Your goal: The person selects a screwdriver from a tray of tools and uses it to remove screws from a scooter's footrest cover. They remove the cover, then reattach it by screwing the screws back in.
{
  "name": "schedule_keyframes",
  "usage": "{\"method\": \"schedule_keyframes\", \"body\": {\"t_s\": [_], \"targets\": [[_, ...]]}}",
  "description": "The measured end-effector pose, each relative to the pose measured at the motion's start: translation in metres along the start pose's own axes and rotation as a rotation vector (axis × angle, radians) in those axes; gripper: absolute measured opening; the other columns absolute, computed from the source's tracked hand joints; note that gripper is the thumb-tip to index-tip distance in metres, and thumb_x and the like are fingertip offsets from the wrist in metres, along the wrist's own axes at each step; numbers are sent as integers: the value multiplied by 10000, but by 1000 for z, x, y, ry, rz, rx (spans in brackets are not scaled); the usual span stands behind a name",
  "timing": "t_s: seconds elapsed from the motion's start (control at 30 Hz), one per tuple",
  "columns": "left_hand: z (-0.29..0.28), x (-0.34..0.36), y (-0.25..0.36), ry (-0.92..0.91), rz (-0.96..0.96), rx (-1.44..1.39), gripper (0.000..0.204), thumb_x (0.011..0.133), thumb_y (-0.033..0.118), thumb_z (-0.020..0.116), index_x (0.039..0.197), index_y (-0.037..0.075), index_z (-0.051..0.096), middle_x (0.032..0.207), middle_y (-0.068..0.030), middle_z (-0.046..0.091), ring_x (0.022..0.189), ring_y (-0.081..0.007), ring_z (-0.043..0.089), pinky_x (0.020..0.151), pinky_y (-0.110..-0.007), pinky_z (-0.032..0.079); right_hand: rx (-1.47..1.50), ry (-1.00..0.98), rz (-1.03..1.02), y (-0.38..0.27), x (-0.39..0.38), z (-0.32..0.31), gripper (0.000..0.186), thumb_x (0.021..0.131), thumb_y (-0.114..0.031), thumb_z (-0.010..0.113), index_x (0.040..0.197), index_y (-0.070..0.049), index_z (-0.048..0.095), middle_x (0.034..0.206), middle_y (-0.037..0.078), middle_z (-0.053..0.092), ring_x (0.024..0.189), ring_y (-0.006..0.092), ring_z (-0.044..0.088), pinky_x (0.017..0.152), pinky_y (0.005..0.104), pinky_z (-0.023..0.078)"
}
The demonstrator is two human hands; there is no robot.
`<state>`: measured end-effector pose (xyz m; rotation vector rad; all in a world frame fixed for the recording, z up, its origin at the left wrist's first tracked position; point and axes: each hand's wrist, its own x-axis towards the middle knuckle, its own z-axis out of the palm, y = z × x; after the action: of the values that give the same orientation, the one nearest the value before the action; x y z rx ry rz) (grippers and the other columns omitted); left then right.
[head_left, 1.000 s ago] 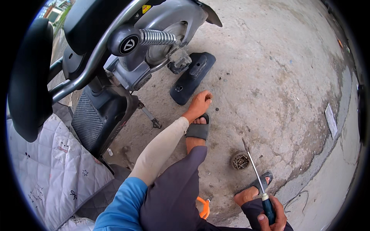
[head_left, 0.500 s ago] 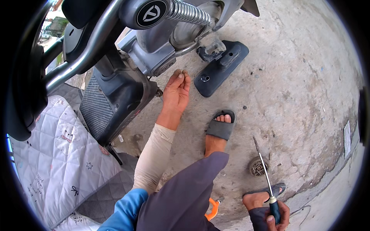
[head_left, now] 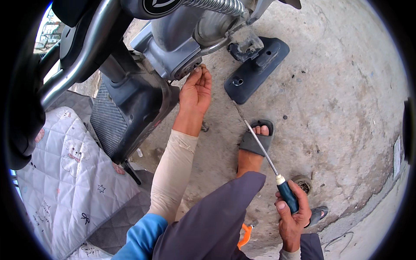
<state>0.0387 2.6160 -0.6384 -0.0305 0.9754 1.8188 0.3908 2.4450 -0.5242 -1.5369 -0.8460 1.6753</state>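
My left hand is closed, fingertips together at the round fitting under the grey housing of the scooter; what, if anything, they pinch is hidden. My right hand grips a long screwdriver by its dark teal handle, shaft angled up and leftward, the tip near a black plastic part lying on the concrete. Behind the handle is a round container of small metal pieces. Orange-handled tool shows beside my knee.
The scooter's footboard, chrome tube and spring shock fill the upper left. A quilted white-grey mat lies lower left. My sandaled foot is between my hands. A flat strip lies on the cracked concrete at right.
My left hand has turned and risen from beside my foot to the housing. My right hand has raised the screwdriver up and to the left, its tip now higher.
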Motion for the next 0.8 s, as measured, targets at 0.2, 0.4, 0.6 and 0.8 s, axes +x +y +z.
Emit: {"method": "schedule_keyframes", "body": {"t_s": [0.2, 0.4, 0.6, 0.8], "targets": [[12, -3, 1, 51, 14, 44, 113, 892, -26, 658, 1002, -17, 634, 994, -116, 692, 904, -197, 680, 816, -312, 595, -99, -174, -173, 4, 45, 14, 457, 882, -130, 749, 1277, 41, 594, 992, 102, 661, 883, 147, 627, 806, 275, 500], [11, -1, 8, 52, -2, 78, 121, 881, -26, 654, 999, -21, 630, 972, -126, 687, 891, -210, 671, 780, -327, 577, -13, -197, -217, 4, 72, 42, 448, 889, -121, 742, 1281, 40, 597, 1054, 115, 678, 918, 156, 639, 841, 285, 502], [17, -5, 9, 76, -2, 97, 143, 877, -31, 642, 1019, -16, 632, 987, -125, 693, 902, -212, 659, 836, -342, 552, -28, -211, -259, 19, 84, 52, 456, 903, -121, 728, 1310, 25, 583, 1095, 117, 674, 974, 157, 641, 863, 279, 501], [10, -1, 9, 72, 11, 158, 166, 883, -13, 646, 1046, 11, 635, 1035, -108, 703, 967, -208, 658, 897, -364, 533, 12, -206, -307, 28, 94, 66, 441, 904, -108, 724, 1306, 14, 590, 1079, 107, 674, 962, 162, 641, 865, 280, 497]]}}
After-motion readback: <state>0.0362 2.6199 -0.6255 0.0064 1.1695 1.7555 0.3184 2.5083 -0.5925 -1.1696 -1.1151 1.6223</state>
